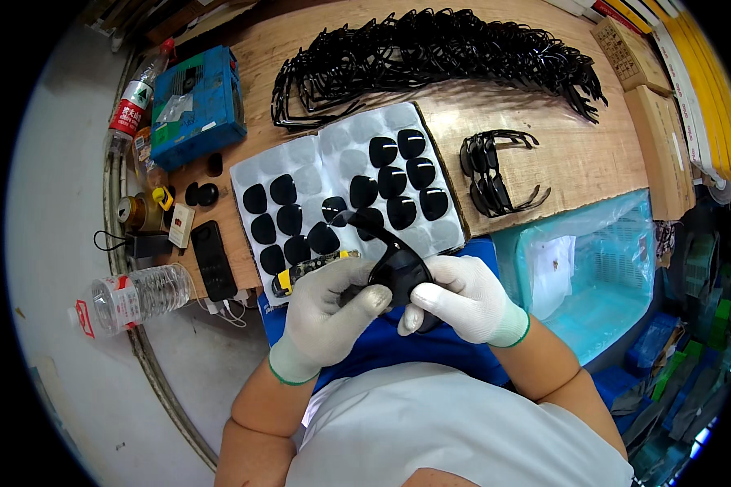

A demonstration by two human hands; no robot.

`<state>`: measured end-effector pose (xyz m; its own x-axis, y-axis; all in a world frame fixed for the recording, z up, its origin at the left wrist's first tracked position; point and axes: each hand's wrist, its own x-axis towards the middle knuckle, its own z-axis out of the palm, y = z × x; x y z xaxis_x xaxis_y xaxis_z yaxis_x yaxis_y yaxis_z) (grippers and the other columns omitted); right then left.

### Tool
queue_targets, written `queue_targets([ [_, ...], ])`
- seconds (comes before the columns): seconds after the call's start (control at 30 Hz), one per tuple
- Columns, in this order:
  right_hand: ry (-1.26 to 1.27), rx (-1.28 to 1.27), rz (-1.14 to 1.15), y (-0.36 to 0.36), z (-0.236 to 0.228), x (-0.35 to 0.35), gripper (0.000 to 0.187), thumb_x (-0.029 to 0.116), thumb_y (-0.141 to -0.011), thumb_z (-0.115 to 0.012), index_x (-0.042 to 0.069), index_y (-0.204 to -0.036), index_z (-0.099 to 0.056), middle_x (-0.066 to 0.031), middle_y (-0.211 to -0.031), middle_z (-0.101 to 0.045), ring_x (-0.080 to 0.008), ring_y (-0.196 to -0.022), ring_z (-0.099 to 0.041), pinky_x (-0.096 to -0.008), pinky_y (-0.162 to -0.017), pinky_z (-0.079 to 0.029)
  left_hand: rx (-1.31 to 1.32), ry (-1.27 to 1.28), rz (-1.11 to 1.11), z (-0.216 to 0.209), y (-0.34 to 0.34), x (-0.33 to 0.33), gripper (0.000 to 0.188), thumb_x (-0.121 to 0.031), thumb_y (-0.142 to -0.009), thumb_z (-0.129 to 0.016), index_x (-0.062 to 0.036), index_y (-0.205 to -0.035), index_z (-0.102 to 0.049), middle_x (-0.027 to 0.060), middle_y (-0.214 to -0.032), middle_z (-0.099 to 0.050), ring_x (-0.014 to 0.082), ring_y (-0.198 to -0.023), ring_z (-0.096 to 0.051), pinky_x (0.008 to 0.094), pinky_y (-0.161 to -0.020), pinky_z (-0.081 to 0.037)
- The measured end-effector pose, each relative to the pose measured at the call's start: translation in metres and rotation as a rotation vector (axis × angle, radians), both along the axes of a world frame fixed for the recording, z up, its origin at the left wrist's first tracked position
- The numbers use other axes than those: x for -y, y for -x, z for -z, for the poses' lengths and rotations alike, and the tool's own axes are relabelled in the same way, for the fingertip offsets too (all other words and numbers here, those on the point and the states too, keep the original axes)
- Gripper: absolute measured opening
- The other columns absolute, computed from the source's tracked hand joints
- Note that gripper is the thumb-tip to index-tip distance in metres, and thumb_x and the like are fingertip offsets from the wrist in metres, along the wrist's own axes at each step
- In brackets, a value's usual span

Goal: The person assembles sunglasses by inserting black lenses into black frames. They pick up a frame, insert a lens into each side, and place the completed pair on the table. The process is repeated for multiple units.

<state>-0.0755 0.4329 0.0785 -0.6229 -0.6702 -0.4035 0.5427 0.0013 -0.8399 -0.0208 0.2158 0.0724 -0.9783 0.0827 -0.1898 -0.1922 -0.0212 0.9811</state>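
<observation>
White knit gloves with green cuffs cover both hands. Between them is a pair of black sunglasses (400, 272), one temple arm pointing up and away. My left hand (326, 315) pinches its left side with thumb and fingers. The right side is gripped by my right hand (467, 299), thumb on the near edge. A yellow and black tool with a patterned body (310, 270) lies against the left glove; whether that hand also holds it, I cannot tell. Just beyond the hands, dark lenses (363, 191) sit in rows on a white padded tray (250, 170).
Many black frames (430, 61) are piled along the back. Several sunglasses (486, 174) stand right of the tray. A blue-lined crate (601, 276) is at right, near cardboard boxes (662, 154). At left are a blue box (199, 105), a phone (213, 260) and a water bottle (142, 299).
</observation>
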Motion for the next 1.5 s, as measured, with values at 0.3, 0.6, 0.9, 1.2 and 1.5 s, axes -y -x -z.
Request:
queue_targets([
  [0.3, -0.170, -0.150, 0.093, -0.009, -0.013, 0.024, 0.024, 0.016, -0.102, -0.055, -0.003, -0.093, -0.066, -0.0077, -0.077, -0.074, -0.0110, -0.071, -0.069, -0.0255, -0.066, -0.054, 0.078, -0.071, -0.124, -0.004, -0.004, -0.004, 0.022, -0.011, -0.095, -0.068, 0.0050, -0.110, -0.067, 0.0031, -0.089, -0.068, 0.0066, -0.077, -0.060, 0.0228, -0.069, -0.049],
  [0.6, -0.311, -0.376, 0.114, -0.011, -0.024, 0.037, 0.022, 0.014, -0.100, -0.057, -0.004, -0.087, -0.063, -0.0109, -0.073, -0.073, -0.0196, -0.064, -0.073, -0.0308, -0.063, -0.058, 0.000, -0.029, -0.152, -0.008, -0.005, -0.007, 0.024, -0.012, -0.098, -0.064, 0.0078, -0.112, -0.063, 0.0054, -0.087, -0.068, 0.0074, -0.075, -0.062, 0.0229, -0.067, -0.051],
  [0.9, -0.184, -0.797, -0.127, 0.007, -0.004, 0.013, 0.016, 0.017, -0.097, -0.063, 0.003, -0.093, -0.058, -0.0174, -0.066, -0.057, -0.0404, -0.061, -0.061, -0.0450, -0.056, -0.049, -0.165, 0.217, -0.003, -0.008, 0.009, 0.010, 0.020, -0.014, -0.092, -0.064, 0.0044, -0.085, -0.066, 0.0099, -0.071, -0.063, 0.0172, -0.064, -0.059, 0.0289, -0.061, -0.048],
  [1.2, -0.520, -1.099, 0.084, 0.048, 0.034, -0.029, 0.006, 0.016, -0.094, -0.062, 0.010, -0.095, -0.062, -0.0145, -0.073, -0.062, -0.0373, -0.065, -0.066, -0.0461, -0.060, -0.054, -0.215, 0.438, -0.007, 0.024, 0.038, 0.002, 0.024, -0.012, -0.090, -0.064, 0.0066, -0.103, -0.070, 0.0198, -0.086, -0.070, 0.0260, -0.075, -0.070, 0.0331, -0.071, -0.055],
  [1.5, -1.271, -0.779, 0.317, 0.132, 0.142, -0.090, 0.025, 0.024, -0.102, -0.049, 0.001, -0.098, -0.058, -0.0319, -0.091, -0.067, -0.0512, -0.091, -0.064, -0.0577, -0.083, -0.049, -0.090, 0.627, -0.328, 0.078, 0.128, 0.057, 0.042, -0.033, -0.096, -0.067, 0.0022, -0.119, -0.070, 0.0157, -0.106, -0.073, 0.0234, -0.097, -0.070, 0.0348, -0.089, -0.054],
])
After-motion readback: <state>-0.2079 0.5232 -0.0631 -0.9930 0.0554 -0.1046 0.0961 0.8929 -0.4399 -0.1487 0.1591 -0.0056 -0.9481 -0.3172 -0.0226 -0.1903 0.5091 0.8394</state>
